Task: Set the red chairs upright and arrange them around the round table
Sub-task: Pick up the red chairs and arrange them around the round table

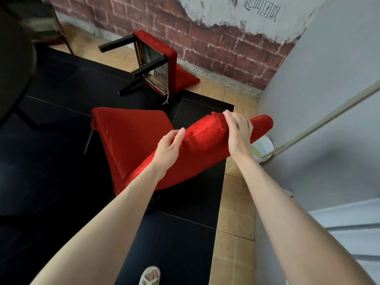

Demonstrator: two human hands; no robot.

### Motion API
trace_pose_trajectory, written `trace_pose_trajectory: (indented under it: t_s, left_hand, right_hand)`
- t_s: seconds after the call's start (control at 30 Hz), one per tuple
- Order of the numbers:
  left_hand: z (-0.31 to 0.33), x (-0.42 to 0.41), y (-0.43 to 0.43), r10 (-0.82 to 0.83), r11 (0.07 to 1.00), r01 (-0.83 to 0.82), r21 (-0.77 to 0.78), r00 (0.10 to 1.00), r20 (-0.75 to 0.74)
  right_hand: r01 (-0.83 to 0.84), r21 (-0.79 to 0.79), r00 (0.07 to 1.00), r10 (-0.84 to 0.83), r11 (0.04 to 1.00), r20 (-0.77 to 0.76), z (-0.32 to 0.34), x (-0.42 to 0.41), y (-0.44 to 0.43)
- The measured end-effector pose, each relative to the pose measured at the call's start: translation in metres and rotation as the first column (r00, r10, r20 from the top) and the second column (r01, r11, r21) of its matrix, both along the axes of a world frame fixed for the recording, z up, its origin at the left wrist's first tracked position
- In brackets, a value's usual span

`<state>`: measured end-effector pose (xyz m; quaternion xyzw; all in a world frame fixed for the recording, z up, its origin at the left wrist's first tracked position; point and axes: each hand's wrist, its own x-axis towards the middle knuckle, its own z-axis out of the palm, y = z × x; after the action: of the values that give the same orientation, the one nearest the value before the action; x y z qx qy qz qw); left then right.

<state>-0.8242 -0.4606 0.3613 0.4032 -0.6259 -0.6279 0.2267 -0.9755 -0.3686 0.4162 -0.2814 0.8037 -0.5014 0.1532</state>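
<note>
Left hand (170,146) and right hand (238,130) curl over one red velvet chair's (133,145) backrest. A second red velvet chair (173,64) lies toppled by the brick wall (226,48).

Both arms reach forward, bare and nearly straight. The left forearm (115,212) rises from the lower left and the right forearm (273,198) from the lower right, and they draw closer together toward the wrists. The left hand (170,147) grips the padded top edge of the red chair (131,140), thumb on the near face and fingers curled over it. The right hand (238,132) holds the same edge farther right, apart from the left hand. Its back faces up, its fingers wrap over the edge, and its wrist bends slightly downward.
</note>
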Motion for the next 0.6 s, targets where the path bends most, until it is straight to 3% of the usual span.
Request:
trace_pose_trajectory:
  t_s: [0.33,0.6]
  left_hand:
    - [0.049,0.005,0.018,0.079,0.997,-0.08,-0.022,0.996,-0.043]
    - [0.065,0.029,0.036,0.206,0.966,-0.203,-0.16,0.978,0.006]
  right_hand:
    - [-0.089,0.008,0.996,0.089,0.996,-0.028,0.002,0.043,-0.003]
    - [-0.154,0.094,0.988,0.156,0.984,-0.016,0.0,0.053,-0.001]
